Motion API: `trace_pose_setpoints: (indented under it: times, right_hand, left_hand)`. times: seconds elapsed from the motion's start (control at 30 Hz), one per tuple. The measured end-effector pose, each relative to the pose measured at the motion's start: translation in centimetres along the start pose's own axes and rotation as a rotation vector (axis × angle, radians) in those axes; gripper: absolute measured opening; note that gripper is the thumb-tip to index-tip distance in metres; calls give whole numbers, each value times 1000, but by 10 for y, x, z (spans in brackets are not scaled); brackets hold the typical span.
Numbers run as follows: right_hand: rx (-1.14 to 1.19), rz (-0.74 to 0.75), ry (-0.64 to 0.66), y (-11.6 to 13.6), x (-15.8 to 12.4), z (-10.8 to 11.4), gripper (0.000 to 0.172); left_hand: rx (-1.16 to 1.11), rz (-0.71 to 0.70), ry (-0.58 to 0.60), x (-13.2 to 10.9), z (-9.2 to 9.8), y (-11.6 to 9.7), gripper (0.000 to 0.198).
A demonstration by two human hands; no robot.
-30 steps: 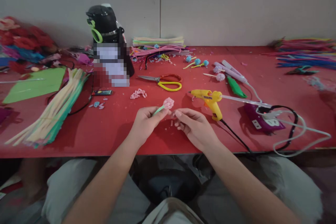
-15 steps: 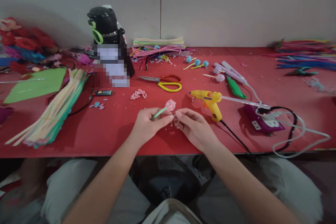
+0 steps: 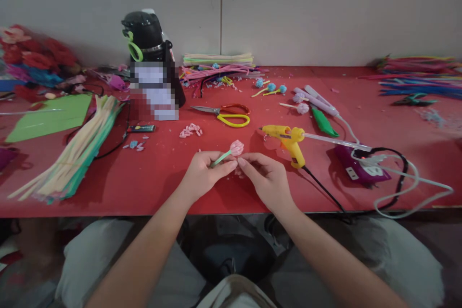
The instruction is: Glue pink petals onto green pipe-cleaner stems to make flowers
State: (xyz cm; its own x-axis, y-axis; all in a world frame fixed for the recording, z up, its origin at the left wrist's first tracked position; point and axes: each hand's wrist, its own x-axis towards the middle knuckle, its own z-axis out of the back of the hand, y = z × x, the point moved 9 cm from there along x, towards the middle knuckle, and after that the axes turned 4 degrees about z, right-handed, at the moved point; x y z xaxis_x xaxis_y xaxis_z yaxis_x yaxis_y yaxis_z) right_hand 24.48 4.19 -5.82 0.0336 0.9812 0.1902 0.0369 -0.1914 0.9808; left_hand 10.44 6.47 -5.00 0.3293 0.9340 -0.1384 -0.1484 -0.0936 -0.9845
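Your left hand (image 3: 204, 171) has its grip clamped on the green stem (image 3: 222, 158), and the pink bud (image 3: 237, 147) juts out just beyond that thumb. Your right hand (image 3: 269, 175) has its fingertips close together below the bud; whether they pinch anything, I cannot tell. Compared with 1 second ago, the bud sits slightly farther right and your 2 hands are closer.

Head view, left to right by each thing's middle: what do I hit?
Cream-and-green stem bundle → black bottle → left hand → pink bud → right hand → yellow glue gun → purple power strip.
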Motion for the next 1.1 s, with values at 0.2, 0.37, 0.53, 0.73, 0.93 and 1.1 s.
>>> trace_pose_setpoints:
  times: [0.2, 0.37, 0.53, 0.73, 0.93, 1.1]
  right_hand:
    - [-209, 217, 31, 19, -5, -2, 18]
    - [-312, 350, 108, 29, -5, -6, 24]
    - [-277, 311, 110, 30, -4, -4, 18]
    - [-170, 170, 1, 20, -2, 7, 4]
    - [-6, 27, 64, 6, 3, 4, 13]
    - [108, -102, 125, -9, 4, 2, 16]
  left_hand:
    - [6, -2, -10, 1, 1, 2, 29]
    - [5, 43, -18, 3, 3, 8, 32]
    - [-30, 10, 35, 3, 0, 6, 35]
    - [44, -19, -26, 2, 3, 1, 29]
    - [129, -64, -73, 1, 6, -1, 31]
    - [163, -87, -67, 1, 6, -6, 32]
